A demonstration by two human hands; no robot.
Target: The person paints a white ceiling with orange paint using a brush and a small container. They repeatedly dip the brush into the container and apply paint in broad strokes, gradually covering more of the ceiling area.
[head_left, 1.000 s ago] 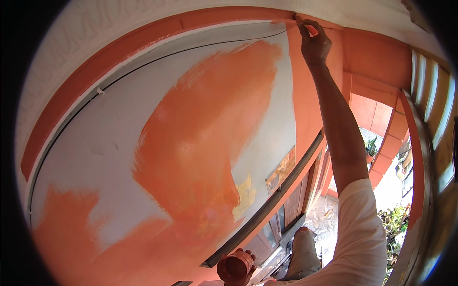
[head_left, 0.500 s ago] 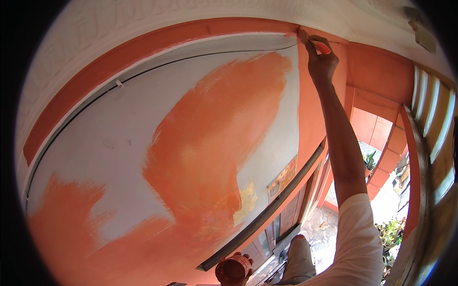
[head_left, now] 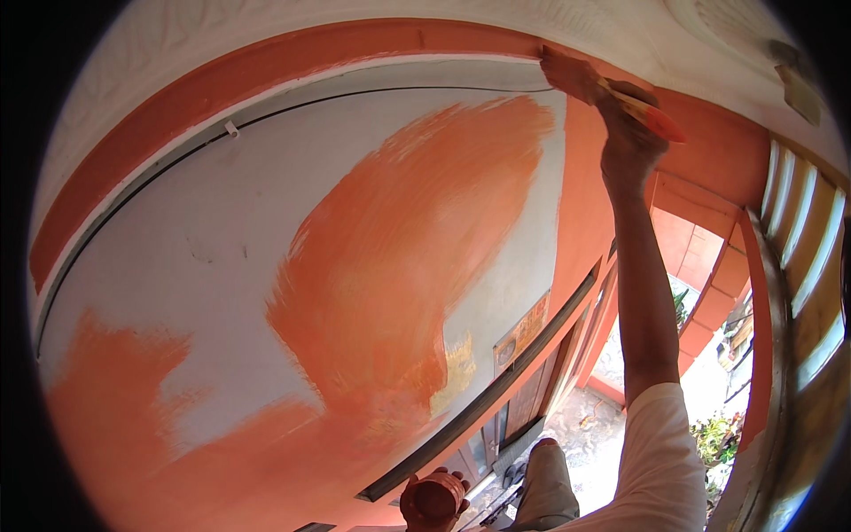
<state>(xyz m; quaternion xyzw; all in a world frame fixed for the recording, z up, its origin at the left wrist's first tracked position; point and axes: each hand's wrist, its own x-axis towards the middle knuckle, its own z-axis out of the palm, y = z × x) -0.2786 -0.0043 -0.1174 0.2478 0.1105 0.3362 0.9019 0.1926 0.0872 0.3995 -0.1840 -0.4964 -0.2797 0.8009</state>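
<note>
High at the top right, my right hand is closed round a paintbrush with a red-and-pale handle. The orange-coated bristles touch the corner where the orange band meets the right-hand orange strip, near a thin black cable along the wall's top. The wall is white with broad orange patches. At bottom center, my left hand has its fingers wrapped round an orange-smeared container, held just below a dark ledge.
A dark ledge runs above a doorway. A louvred opening and light fitting are at right. A trousered leg shows below, above a paved floor, with plants beside it. A white molded ceiling arches overhead.
The brush has swung so that its handle now slants down to the right, and my right hand has moved right and lower. My left hand still holds the container.
</note>
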